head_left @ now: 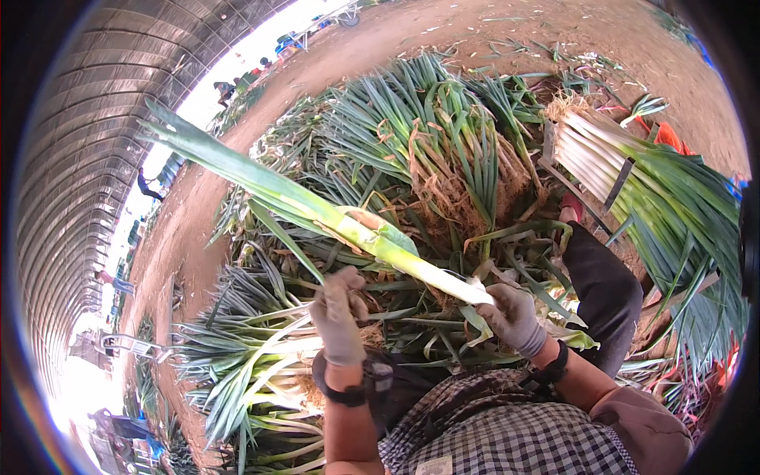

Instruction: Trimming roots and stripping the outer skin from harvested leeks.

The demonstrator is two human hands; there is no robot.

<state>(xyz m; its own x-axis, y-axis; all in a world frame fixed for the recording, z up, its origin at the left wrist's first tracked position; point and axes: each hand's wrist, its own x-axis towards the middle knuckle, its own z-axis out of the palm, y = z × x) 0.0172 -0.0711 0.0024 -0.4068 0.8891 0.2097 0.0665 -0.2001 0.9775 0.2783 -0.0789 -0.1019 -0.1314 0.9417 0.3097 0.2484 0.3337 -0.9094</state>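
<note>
A long leek [360, 233] slants across the middle, its green leaves up at the left and its white end at the right. My gloved right hand [514, 317] is closed around that white end. One narrow green leaf [286, 241] hangs off the stalk and runs down to my gloved left hand [339, 313], whose curled fingers pinch its tip. A brownish dry patch of outer skin shows midway along the stalk. Below my left hand lie loose leeks [269, 356] with pale stems.
Cleaned leeks [633, 170] are stacked in a metal-framed rack [617, 186] at the right. A large pile of untrimmed leeks [419, 134] with soil-covered roots lies ahead. Stripped leaves cover the ground around my legs. Distant people [148, 186] and a cart [134, 346] are along the left.
</note>
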